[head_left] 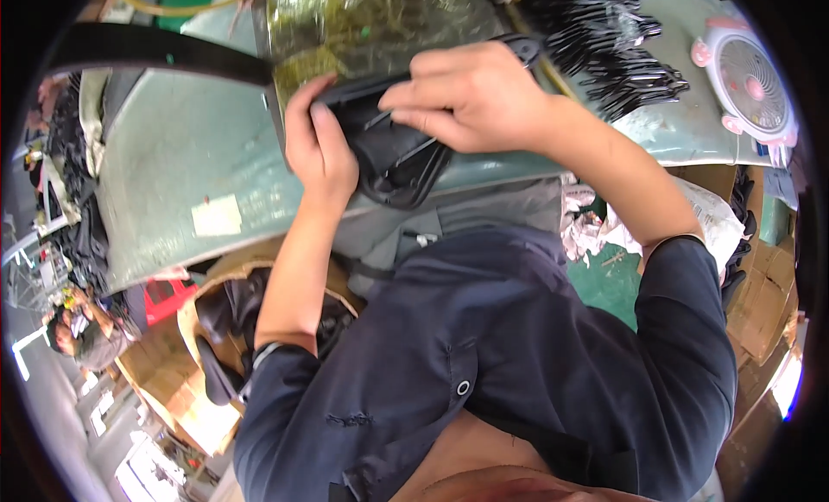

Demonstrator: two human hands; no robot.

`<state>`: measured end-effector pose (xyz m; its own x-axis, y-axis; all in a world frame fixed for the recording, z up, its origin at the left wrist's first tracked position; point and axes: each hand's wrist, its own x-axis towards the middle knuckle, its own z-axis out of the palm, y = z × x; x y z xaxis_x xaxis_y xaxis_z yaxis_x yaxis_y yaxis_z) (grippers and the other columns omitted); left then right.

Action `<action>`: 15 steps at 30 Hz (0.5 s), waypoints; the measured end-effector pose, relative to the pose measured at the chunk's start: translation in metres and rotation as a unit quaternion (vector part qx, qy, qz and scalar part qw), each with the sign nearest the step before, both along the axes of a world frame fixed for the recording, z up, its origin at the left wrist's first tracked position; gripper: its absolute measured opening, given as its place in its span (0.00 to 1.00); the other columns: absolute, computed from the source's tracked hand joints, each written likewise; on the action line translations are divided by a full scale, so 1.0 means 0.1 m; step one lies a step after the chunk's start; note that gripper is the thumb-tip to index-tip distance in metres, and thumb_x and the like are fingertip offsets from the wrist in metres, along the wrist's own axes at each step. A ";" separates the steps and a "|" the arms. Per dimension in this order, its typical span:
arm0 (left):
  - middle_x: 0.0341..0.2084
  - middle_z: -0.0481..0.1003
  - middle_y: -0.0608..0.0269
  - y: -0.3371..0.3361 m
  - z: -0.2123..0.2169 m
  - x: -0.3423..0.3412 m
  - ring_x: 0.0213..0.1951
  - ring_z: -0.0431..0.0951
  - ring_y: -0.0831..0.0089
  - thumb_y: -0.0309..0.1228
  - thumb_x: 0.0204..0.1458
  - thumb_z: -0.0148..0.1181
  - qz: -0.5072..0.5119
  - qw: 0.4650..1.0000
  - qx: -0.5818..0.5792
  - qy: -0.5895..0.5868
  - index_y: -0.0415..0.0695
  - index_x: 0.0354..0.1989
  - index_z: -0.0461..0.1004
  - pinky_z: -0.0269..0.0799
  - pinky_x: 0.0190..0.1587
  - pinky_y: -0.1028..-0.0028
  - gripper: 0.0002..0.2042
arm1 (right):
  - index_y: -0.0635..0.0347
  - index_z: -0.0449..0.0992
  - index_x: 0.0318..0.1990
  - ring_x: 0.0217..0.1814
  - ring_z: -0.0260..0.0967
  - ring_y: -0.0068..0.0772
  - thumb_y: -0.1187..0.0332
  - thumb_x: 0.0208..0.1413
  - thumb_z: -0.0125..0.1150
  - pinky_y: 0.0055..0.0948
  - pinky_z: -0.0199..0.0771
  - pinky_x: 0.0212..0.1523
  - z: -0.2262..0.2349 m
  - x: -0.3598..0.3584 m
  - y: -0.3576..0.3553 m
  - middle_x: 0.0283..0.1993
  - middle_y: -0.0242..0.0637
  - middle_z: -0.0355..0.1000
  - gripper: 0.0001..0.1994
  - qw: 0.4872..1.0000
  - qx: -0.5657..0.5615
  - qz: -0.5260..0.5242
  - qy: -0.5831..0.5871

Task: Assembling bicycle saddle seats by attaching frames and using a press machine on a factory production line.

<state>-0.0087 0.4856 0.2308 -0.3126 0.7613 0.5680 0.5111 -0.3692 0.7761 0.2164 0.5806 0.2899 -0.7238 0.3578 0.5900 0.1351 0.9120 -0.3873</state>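
Hands meet over a black plastic part (393,152) at the near edge of the pale green worktable (173,157), roughly at 12 o'clock from our chest. Our left hand (319,148) cups the part from its 9 o'clock side, thumb up along the upper rim, fingers curled behind it and gripping. Our right hand (466,96) comes in from 3 o'clock and lies over the top of the part, fingers bent and pressing down on its upper face; we judge it a clamped hold, though the fingertips are partly hidden against the dark plastic. The part is curved, with ribs or slots across its middle, and its lower loop hangs just past the table edge.

Behind the part, at 12 o'clock, lies a clear plastic bag (371,23) with yellowish-green contents, touching or nearly touching the part. At 1 o'clock sits a heap of black pieces (604,44). At 2 o'clock, a small pink and white fan (751,83) rests on the table. At 8 o'clock below the table stands an open cardboard box (216,329) holding dark items.
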 end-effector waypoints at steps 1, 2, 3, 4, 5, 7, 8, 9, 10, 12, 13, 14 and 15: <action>0.55 0.80 0.47 0.05 0.10 -0.03 0.54 0.81 0.53 0.33 0.67 0.63 -0.045 0.988 0.087 0.119 0.39 0.56 0.78 0.75 0.61 0.62 0.14 | 0.46 0.87 0.42 0.33 0.79 0.40 0.60 0.55 0.74 0.40 0.78 0.32 0.02 0.04 0.12 0.30 0.31 0.74 0.09 1.000 0.012 0.028 0.004; 0.57 0.79 0.45 0.09 0.22 -0.06 0.55 0.81 0.48 0.33 0.61 0.71 -0.085 0.953 0.171 0.236 0.41 0.57 0.78 0.75 0.62 0.60 0.18 | 0.47 0.87 0.43 0.34 0.79 0.40 0.60 0.55 0.74 0.40 0.78 0.33 0.06 0.05 0.24 0.31 0.32 0.75 0.10 0.998 0.021 0.057 0.009; 0.55 0.78 0.43 0.04 0.27 -0.11 0.51 0.80 0.44 0.33 0.52 0.79 -0.079 0.931 0.154 0.321 0.43 0.51 0.81 0.76 0.58 0.56 0.20 | 0.49 0.86 0.47 0.39 0.79 0.42 0.60 0.54 0.76 0.42 0.78 0.39 0.11 0.00 0.34 0.34 0.32 0.76 0.14 0.996 0.070 0.042 0.041; 0.55 0.78 0.43 0.05 0.26 -0.10 0.51 0.80 0.44 0.33 0.52 0.79 -0.084 0.929 0.157 0.323 0.43 0.51 0.81 0.76 0.58 0.56 0.20 | 0.50 0.86 0.51 0.43 0.79 0.43 0.61 0.53 0.78 0.44 0.78 0.44 0.18 -0.02 0.44 0.36 0.33 0.78 0.18 0.990 0.117 0.026 0.072; 0.53 0.78 0.44 0.00 0.25 -0.09 0.50 0.79 0.45 0.31 0.52 0.78 -0.014 0.938 0.130 0.321 0.43 0.48 0.81 0.76 0.56 0.56 0.17 | 0.50 0.84 0.54 0.52 0.79 0.45 0.57 0.51 0.78 0.46 0.77 0.51 0.24 -0.03 0.40 0.46 0.33 0.81 0.22 0.985 0.133 -0.082 0.077; 0.49 0.76 0.45 -0.01 0.25 0.03 0.48 0.77 0.48 0.29 0.52 0.77 0.107 0.946 0.064 0.300 0.41 0.39 0.82 0.74 0.52 0.56 0.11 | 0.62 0.81 0.57 0.56 0.78 0.54 0.52 0.53 0.78 0.48 0.79 0.56 0.31 -0.12 0.26 0.54 0.48 0.79 0.29 0.968 0.032 -0.234 0.082; 0.49 0.76 0.45 -0.02 0.27 0.10 0.48 0.77 0.48 0.29 0.52 0.77 0.105 0.945 0.067 0.301 0.41 0.39 0.82 0.74 0.52 0.56 0.11 | 0.66 0.79 0.58 0.58 0.78 0.57 0.51 0.53 0.77 0.49 0.79 0.58 0.29 -0.17 0.12 0.55 0.53 0.78 0.32 0.957 -0.038 -0.277 0.080; 0.48 0.76 0.45 -0.01 0.32 0.19 0.49 0.76 0.47 0.29 0.54 0.77 0.134 0.944 0.018 0.301 0.41 0.39 0.82 0.73 0.53 0.56 0.10 | 0.73 0.78 0.49 0.47 0.80 0.58 0.46 0.56 0.74 0.50 0.83 0.47 0.16 -0.17 0.00 0.46 0.56 0.77 0.32 0.965 -0.059 -0.252 0.029; 0.48 0.75 0.44 0.02 0.35 0.26 0.50 0.76 0.47 0.29 0.55 0.76 0.163 0.940 -0.032 0.298 0.41 0.39 0.81 0.73 0.54 0.56 0.09 | 0.69 0.78 0.49 0.46 0.81 0.56 0.50 0.57 0.72 0.49 0.84 0.46 -0.01 -0.22 -0.06 0.44 0.52 0.77 0.27 0.971 -0.076 -0.224 0.023; 0.49 0.77 0.43 0.17 0.38 0.29 0.49 0.78 0.46 0.30 0.57 0.74 0.137 0.956 -0.008 0.260 0.39 0.34 0.80 0.75 0.53 0.57 0.09 | 0.65 0.79 0.48 0.41 0.81 0.53 0.56 0.54 0.71 0.46 0.85 0.41 -0.22 -0.37 -0.05 0.40 0.47 0.77 0.22 0.961 -0.036 -0.267 0.067; 0.50 0.78 0.44 0.26 0.39 0.28 0.48 0.79 0.46 0.30 0.58 0.73 0.118 0.962 -0.008 0.246 0.38 0.32 0.79 0.75 0.52 0.57 0.09 | 0.65 0.79 0.48 0.41 0.81 0.53 0.56 0.54 0.71 0.46 0.85 0.41 -0.26 -0.41 0.00 0.40 0.47 0.77 0.22 0.961 -0.036 -0.268 0.066; 0.50 0.79 0.44 0.36 0.39 0.25 0.47 0.80 0.47 0.30 0.59 0.72 0.098 0.968 -0.008 0.233 0.37 0.30 0.78 0.76 0.51 0.58 0.10 | 0.63 0.80 0.48 0.39 0.81 0.51 0.59 0.52 0.71 0.45 0.84 0.39 -0.30 -0.45 0.10 0.39 0.44 0.77 0.20 0.954 -0.017 -0.289 0.083; 0.51 0.82 0.46 0.46 0.37 0.20 0.45 0.83 0.49 0.30 0.60 0.70 0.112 0.963 -0.005 0.247 0.37 0.28 0.77 0.78 0.48 0.59 0.12 | 0.60 0.81 0.47 0.37 0.81 0.49 0.61 0.50 0.71 0.43 0.84 0.36 -0.31 -0.50 0.19 0.38 0.41 0.78 0.19 0.947 0.004 -0.307 0.100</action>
<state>0.0112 0.5320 0.2682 -0.1627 0.7120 0.6831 0.8846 -0.2014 0.4206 0.1662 0.5996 0.2590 -0.2553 0.6698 0.6973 0.5646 0.6887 -0.4548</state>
